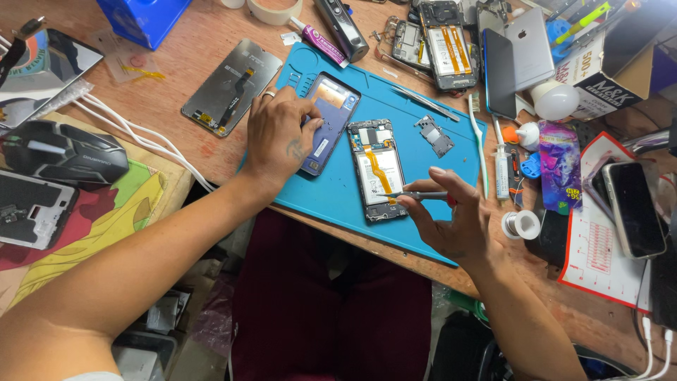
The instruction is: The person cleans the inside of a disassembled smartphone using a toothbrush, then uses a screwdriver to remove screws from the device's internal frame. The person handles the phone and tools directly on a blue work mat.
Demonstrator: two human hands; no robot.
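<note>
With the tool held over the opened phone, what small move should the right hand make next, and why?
Probably lower the tweezers tip onto the lower end of the opened phone. The right hand holds the tool just above that end, near the orange ribbon cable, while the left hand rests on the screen panel beside it.

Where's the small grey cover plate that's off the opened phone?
The cover plate lies on the blue mat, right of the opened phone, below the tweezers.

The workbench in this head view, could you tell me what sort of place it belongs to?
Most likely a phone repair bench. An opened phone with its battery exposed lies on a blue work mat, the right hand holds a thin tool to it, and more dismantled phones crowd the wooden table.
</note>
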